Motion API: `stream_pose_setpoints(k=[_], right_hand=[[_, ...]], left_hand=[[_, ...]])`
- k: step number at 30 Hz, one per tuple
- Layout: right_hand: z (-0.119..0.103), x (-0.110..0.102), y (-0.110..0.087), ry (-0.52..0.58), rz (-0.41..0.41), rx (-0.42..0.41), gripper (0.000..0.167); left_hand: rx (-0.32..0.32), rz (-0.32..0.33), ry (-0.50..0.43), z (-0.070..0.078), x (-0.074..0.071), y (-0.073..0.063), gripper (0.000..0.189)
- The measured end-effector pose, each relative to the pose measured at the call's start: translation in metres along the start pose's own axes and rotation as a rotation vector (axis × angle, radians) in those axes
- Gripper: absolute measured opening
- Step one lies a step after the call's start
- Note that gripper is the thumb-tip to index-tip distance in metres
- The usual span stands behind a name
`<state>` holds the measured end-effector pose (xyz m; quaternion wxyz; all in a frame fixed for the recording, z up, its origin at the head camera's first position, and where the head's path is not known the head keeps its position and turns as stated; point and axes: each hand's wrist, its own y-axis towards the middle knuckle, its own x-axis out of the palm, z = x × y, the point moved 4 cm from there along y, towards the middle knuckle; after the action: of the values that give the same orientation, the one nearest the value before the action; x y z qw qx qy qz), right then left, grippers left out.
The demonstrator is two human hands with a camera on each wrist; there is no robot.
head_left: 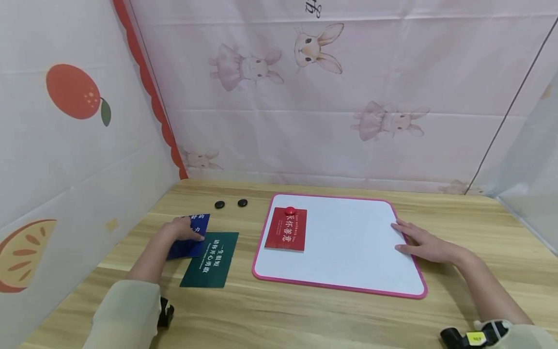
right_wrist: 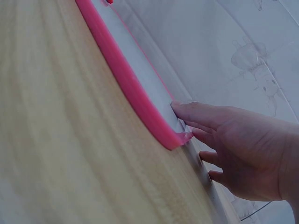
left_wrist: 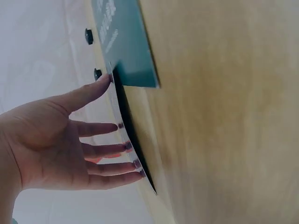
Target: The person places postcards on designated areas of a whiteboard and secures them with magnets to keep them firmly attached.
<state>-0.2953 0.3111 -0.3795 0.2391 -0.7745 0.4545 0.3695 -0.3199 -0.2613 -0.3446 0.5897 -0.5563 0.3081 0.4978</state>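
Note:
In the head view, my left hand [head_left: 180,230] reaches over a dark blue card [head_left: 200,222] with white writing. The thumb and straight, spread fingertips touch its top in the left wrist view, where the card's near edge looks slightly raised. Its right side overlaps a green card [head_left: 213,264] lying on the table. My right hand [head_left: 425,242] rests at the right edge of a white board [head_left: 344,242] with a pink rim, fingers extended and thumb on its surface. A red card [head_left: 285,237] lies on the board's left part, under a round red magnet [head_left: 289,211].
Behind the cards, two small black round magnets, a left one [head_left: 220,204] and a right one [head_left: 242,202], sit on the wooden table [head_left: 305,315]. A rabbit-print cloth [head_left: 305,150] hangs along the back, and a fruit-print cloth [head_left: 87,160] on the left.

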Motion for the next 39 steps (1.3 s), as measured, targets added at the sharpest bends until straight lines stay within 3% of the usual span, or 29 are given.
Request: stream_pose_setpoints(k=[3,7,16,20,28,33,35,39], right_hand=[[0.0,-0.001,0.0,-0.004,0.001,-0.003,0.07],[0.0,0.0,0.0,-0.004,0.0,0.002,0.07],[-0.001,0.0,-0.001,0.006,0.003,0.001,0.07],[-0.001,-0.001,0.0,0.006,0.001,0.004,0.07],[0.0,0.0,0.0,0.005,-0.001,0.008,0.07],[-0.001,0.0,0.0,0.003,-0.002,0.005,0.07],[-0.001,0.0,0.0,0.002,-0.001,0.003,0.07],[-0.002,0.0,0.0,-0.002,-0.001,0.002,0.07]], left_hand=[[-0.018,0.012,-0.015,0.002,-0.001,-0.002,0.079],[-0.096,0.053,0.008,0.005,-0.001,-0.005,0.084],[-0.193,0.118,-0.099,0.003,0.001,0.0,0.096],[-0.192,0.124,-0.105,-0.002,0.001,0.004,0.098],[-0.144,0.079,-0.183,-0.014,-0.002,0.004,0.084],[-0.133,0.071,-0.047,-0.012,-0.002,0.0,0.086],[-0.16,0.073,-0.01,-0.009,-0.001,-0.001,0.091],[-0.236,0.083,-0.023,-0.007,0.003,-0.001,0.097]])
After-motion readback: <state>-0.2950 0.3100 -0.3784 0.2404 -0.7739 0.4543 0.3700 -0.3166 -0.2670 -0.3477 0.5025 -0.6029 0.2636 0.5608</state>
